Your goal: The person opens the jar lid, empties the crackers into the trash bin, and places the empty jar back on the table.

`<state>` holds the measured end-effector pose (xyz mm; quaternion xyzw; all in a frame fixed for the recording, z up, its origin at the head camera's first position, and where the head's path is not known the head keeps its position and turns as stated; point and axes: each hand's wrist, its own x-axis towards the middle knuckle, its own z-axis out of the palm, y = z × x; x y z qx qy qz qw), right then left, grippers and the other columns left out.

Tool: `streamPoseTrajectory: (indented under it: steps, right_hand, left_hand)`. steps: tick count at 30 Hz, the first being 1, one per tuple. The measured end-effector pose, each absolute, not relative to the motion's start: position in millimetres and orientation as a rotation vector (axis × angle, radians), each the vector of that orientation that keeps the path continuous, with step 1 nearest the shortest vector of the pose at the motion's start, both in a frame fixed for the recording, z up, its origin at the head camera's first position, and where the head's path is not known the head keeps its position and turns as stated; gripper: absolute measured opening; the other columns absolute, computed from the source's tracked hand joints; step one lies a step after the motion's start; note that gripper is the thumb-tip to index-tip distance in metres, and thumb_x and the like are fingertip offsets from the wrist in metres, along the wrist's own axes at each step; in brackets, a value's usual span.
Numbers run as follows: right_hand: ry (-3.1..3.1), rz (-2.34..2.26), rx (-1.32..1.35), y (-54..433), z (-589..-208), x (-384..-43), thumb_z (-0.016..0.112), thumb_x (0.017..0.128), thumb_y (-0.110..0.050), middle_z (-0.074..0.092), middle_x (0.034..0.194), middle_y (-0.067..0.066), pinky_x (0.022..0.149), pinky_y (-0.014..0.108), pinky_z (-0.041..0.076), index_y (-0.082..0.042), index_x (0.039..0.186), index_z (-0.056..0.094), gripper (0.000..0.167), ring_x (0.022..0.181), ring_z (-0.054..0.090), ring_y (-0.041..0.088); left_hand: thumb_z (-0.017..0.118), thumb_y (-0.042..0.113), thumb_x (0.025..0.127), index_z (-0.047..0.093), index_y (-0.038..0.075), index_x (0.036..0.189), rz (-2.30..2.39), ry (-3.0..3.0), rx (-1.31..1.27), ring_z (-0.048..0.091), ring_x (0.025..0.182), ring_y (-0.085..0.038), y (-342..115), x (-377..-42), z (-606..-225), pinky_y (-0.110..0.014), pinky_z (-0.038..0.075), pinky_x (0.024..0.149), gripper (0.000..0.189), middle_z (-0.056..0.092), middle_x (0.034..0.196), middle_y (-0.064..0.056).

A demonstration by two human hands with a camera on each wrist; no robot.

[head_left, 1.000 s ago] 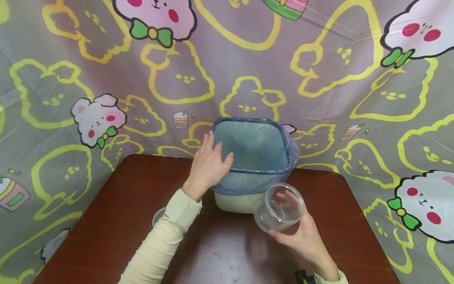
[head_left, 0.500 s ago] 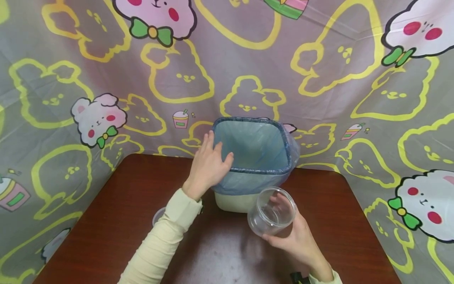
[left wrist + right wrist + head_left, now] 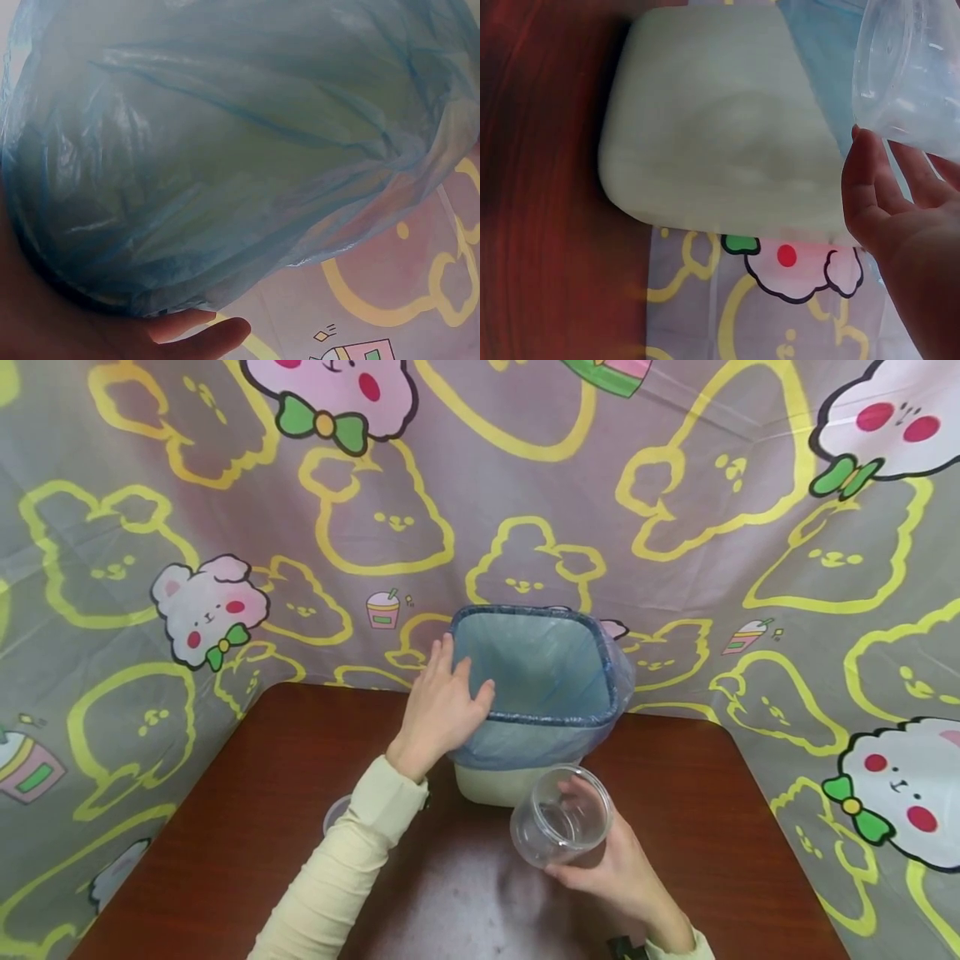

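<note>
A cream trash bin [image 3: 491, 785] with a blue plastic bag [image 3: 540, 747] folded over its rim stands towards the back of the table. My left hand [image 3: 442, 710] rests on the bin's left rim, its fingers mostly straight. In the left wrist view, the fingers [image 3: 202, 337] lie beside the outside of the bag. My right hand [image 3: 618, 868] grips a clear plastic jar [image 3: 562, 818] in front of the bin. The jar is tilted, has no lid on it and looks empty. In the right wrist view, the fingers lie along the jar's [image 3: 907, 82] side.
A round, clear piece of plastic [image 3: 336, 814] lies on the dark red wooden table [image 3: 247, 793], partly hidden by my left sleeve. A cartoon-patterned cloth [image 3: 525, 552] hangs behind the table and along both sides. A dark strap [image 3: 626, 947] shows near my right wrist.
My right hand has moved left and slightly towards me with the jar in its grip. My left hand has stayed at the bin's rim.
</note>
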<state>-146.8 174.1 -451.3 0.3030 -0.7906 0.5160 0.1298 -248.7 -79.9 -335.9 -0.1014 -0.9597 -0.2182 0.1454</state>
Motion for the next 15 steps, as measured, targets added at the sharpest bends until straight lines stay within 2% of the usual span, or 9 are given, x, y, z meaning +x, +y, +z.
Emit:
streamPoseTrajectory:
  steps: [9,15]
  right_hand:
    - [-2.300,1.548,0.937,168,-466,-146,0.090,0.061,-0.010,0.055,0.133,0.015,0.100,0.016,0.039,-0.004,0.142,0.039,0.096,0.115,0.054,0.017]
    - [-2.323,1.514,0.988,162,-483,-145,0.090,0.063,-0.014,0.056,0.131,0.015,0.102,0.016,0.038,-0.003,0.142,0.040,0.094,0.118,0.055,0.021]
  left_hand:
    - [0.042,0.048,0.095,0.046,0.002,0.142,-0.636,-2.767,-0.289,0.013,0.150,-0.034,-80,-249,-336,-0.055,0.030,0.113,0.065,0.016,0.160,-0.021]
    - [0.043,0.047,0.095,0.043,0.001,0.143,-0.641,-2.763,-0.286,0.014,0.150,-0.035,-80,-249,-336,-0.055,0.030,0.113,0.067,0.017,0.160,-0.021]
